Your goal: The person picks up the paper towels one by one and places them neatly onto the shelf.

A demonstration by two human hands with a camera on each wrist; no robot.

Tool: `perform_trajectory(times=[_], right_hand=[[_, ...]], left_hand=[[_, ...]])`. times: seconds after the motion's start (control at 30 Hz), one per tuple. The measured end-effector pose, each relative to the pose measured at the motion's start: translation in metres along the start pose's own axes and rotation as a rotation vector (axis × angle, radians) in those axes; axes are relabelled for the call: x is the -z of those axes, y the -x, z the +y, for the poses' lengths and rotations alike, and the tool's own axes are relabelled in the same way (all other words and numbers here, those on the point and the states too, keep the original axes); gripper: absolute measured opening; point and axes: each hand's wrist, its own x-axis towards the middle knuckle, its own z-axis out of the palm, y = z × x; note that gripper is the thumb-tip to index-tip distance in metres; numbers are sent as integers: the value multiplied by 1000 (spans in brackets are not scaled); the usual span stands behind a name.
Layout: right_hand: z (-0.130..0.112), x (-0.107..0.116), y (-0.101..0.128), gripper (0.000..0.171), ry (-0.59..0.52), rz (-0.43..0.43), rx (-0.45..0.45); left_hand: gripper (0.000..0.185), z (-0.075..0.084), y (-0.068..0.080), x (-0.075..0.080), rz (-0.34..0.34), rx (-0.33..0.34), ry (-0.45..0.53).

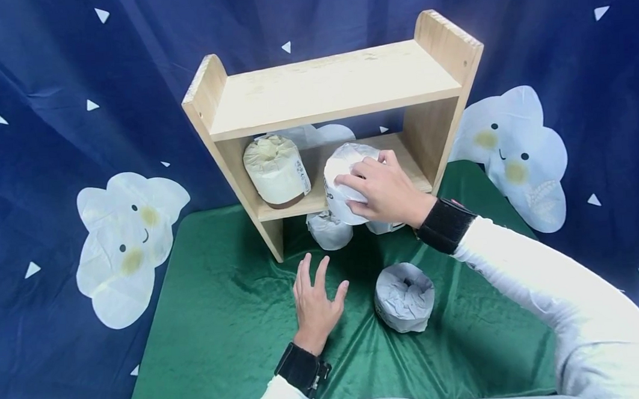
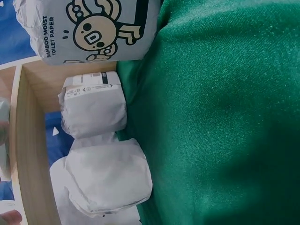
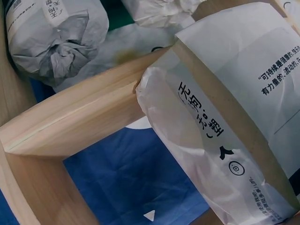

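My right hand (image 1: pixel 354 191) grips a white wrapped toilet paper roll (image 1: pixel 342 168) at the front edge of the lower board of a small wooden shelf (image 1: pixel 324 88). In the right wrist view the same roll (image 3: pixel 234 117) fills the right side, against a shelf board (image 3: pixel 79 122). A second wrapped roll (image 1: pixel 276 168) stands on the left of that lower board. My left hand (image 1: pixel 320 278) rests open on the green cloth (image 1: pixel 222 313) in front of the shelf, holding nothing. Another roll (image 1: pixel 404 296) sits on the cloth to its right.
Two more wrapped rolls (image 1: pixel 329 230) (image 1: pixel 383 226) lie under the shelf; the left wrist view shows them (image 2: pixel 93 110) (image 2: pixel 108 178) beside a cartoon-printed roll (image 2: pixel 93 28). Blue cloth with cloud faces (image 1: pixel 126 240) hangs behind. The shelf's top board is bare.
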Motion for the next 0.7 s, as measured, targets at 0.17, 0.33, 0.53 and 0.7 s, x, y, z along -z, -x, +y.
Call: perform_trajectory(times=[0.17, 0.33, 0.53, 0.7], right_hand=[[2, -4, -5, 44, 7, 12, 7], [6, -7, -8, 44, 15, 18, 9], [10, -12, -13, 45, 37, 17, 2], [13, -16, -18, 43, 49, 36, -7]], left_hand=[[60, -2, 2, 2, 1, 12, -6], [59, -3, 3, 2, -4, 20, -6], [58, -4, 3, 5, -17, 40, -2], [59, -6, 5, 6, -46, 40, -10]])
